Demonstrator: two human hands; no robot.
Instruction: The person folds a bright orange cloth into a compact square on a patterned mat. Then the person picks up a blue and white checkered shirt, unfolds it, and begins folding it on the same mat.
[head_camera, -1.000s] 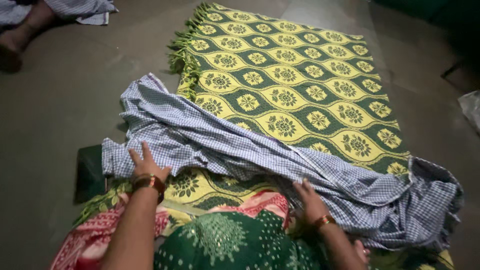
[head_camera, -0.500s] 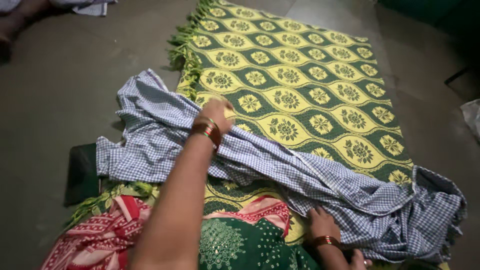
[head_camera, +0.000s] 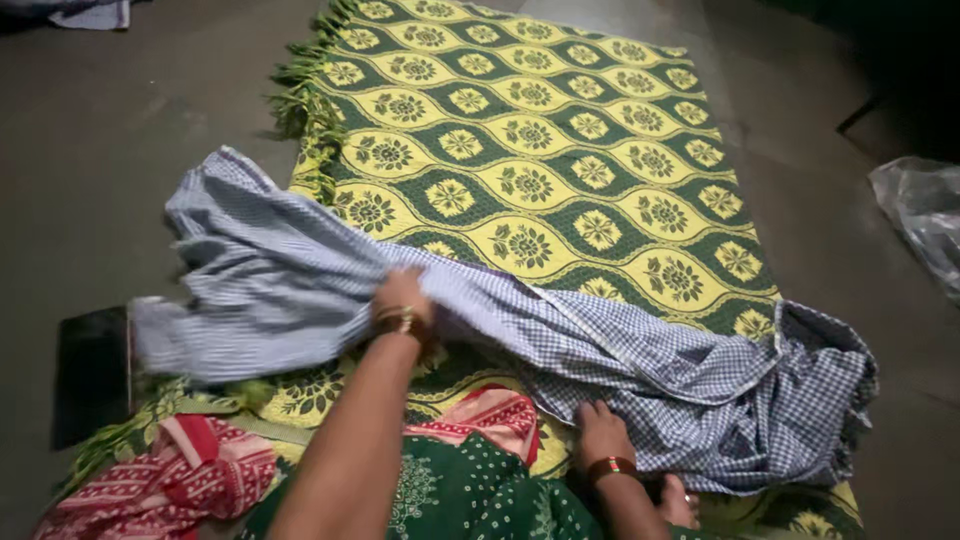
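Down at the bottom edge, one green sequinned garment (head_camera: 460, 495) is covering the lap, with one red-and-white patterned cloth (head_camera: 165, 480) bunching up beside it. One bare toe (head_camera: 680, 505) is peeking out just past the right wrist.

Two hands are working here. The right hand (head_camera: 598, 432) is pressing down on the near edge of the one blue-checked cloth (head_camera: 640, 365), fingers lying spread and flat on the fabric, pinning rather than pinching. One bangle (head_camera: 610, 466) is sitting on that wrist.

The left hand (head_camera: 402, 297) is reaching further out, fingers curled shut into a bunched ridge of the same checked cloth, gripping it near its middle. A cluster of bangles (head_camera: 400, 322) is ringing that wrist; how many, I cannot tell through the blur.

The checked cloth is stretching across in one long rumpled band: to the left of the left fingers it is blurring in a loose fold, and to the right of the right fingers it is piling into a heap.

Under it all, one yellow-and-green flowered mat (head_camera: 540, 160) is spreading away beyond the fingertips, its green fringe (head_camera: 300, 100) trailing onto the grey floor (head_camera: 110, 150). One dark flat object (head_camera: 90, 375) is lying left of the left hand. Far right, one crumpled clear plastic bag (head_camera: 920, 215) is sitting well apart.
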